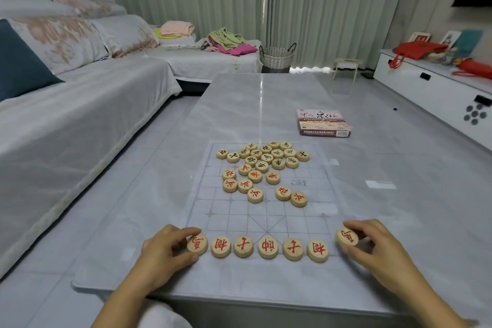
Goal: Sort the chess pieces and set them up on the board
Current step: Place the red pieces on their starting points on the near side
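Seven red pieces (268, 247) line the near edge; left grip (165, 250) pinches one end piece (197, 243), right grip (372, 242) pinches the far-end piece (347, 237) (tilted: a slip could knock its neighbour (317, 251)).

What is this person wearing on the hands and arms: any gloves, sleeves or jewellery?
Nothing: the left hand and right hand are bare, with no gloves, rings or watch, and no sleeves show down to the picture's lower edge.
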A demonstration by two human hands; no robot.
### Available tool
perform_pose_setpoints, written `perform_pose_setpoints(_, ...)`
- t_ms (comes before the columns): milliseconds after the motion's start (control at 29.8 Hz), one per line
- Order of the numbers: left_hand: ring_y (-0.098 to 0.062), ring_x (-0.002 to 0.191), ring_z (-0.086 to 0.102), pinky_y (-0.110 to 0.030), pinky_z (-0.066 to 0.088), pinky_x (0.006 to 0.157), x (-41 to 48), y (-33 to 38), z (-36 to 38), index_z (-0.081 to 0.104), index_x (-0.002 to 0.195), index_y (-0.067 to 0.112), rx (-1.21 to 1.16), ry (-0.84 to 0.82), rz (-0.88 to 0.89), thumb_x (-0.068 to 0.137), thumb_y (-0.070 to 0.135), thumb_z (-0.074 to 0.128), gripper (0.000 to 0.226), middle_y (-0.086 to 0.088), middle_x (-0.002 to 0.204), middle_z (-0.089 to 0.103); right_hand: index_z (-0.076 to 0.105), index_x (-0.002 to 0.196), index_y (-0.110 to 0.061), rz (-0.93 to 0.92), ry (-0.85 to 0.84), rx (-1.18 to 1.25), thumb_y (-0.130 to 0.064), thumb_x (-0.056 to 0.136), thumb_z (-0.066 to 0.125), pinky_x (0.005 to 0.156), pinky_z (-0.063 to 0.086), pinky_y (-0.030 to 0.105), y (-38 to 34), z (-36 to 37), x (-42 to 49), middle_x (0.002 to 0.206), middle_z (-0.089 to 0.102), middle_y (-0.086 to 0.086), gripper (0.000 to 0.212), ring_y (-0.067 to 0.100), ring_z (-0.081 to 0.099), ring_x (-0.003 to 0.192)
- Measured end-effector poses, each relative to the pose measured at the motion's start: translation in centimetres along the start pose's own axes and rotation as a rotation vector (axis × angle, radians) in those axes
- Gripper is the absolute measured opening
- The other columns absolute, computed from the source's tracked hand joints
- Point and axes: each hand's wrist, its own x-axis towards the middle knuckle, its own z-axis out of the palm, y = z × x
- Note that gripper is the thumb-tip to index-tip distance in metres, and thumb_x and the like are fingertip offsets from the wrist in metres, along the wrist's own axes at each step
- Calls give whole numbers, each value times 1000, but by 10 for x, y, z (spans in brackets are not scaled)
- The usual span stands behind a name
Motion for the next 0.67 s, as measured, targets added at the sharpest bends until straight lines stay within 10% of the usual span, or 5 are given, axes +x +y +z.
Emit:
perform_pose_setpoints(403, -7, 87, 56, -27, 41, 86, -1, 2, 2, 48, 83, 75, 2, -3, 29, 69, 27, 79, 60, 10, 91, 58, 51, 96, -39, -32, -132, -43, -22, 74, 75, 79, 39, 10, 3, 7, -6, 101, 50, -13, 37, 7, 50, 98)
perform_pose_setpoints(671, -9, 88, 53, -20, 38, 85, -2, 4, 0, 49, 91, 54, 8, -16, 25, 72, 26, 77, 44, 9, 92, 55, 50, 92, -39, 8, -152, -31, -26, 72, 77, 73, 39, 14, 3, 9, -8, 101, 49, -17, 36, 1, 50, 94)
